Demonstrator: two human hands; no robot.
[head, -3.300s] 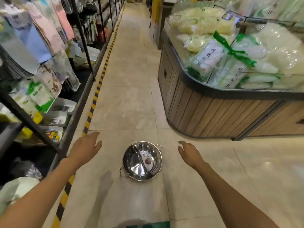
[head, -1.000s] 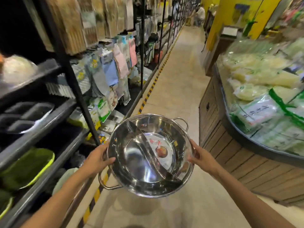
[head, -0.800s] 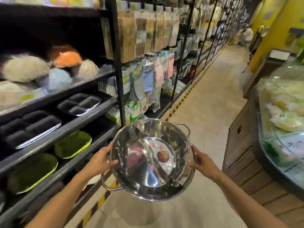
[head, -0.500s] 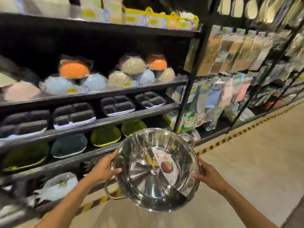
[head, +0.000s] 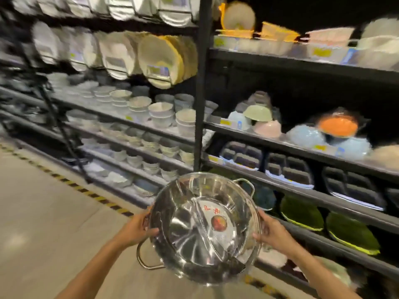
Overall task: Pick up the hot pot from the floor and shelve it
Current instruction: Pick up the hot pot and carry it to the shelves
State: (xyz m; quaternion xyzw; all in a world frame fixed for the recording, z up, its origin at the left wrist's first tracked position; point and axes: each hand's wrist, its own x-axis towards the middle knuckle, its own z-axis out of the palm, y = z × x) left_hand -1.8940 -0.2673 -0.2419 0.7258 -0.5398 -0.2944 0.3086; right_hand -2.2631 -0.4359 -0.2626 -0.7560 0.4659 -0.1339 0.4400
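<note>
I hold the hot pot (head: 194,231) in front of me at the lower middle of the head view. It is a shiny steel pot with a curved divider, a round red sticker inside and two loop handles. My left hand (head: 136,230) grips its left rim and my right hand (head: 271,233) grips its right rim. The pot is tilted so its inside faces me. It hangs in the air in front of the black shelving (head: 199,89), whose lower shelf edges (head: 323,199) run just behind it.
The shelves carry stacked bowls (head: 162,113), upright plates (head: 159,59), dark divided trays (head: 289,169) and green dishes (head: 302,212). A black upright post (head: 200,139) stands right behind the pot. Yellow-black tape (head: 86,192) marks the tiled floor (head: 43,223) at the left.
The pot has come up off the floor into both hands. My view has swung left from the aisle to face the shelves, now showing the bowl and plate section. The grip is unchanged.
</note>
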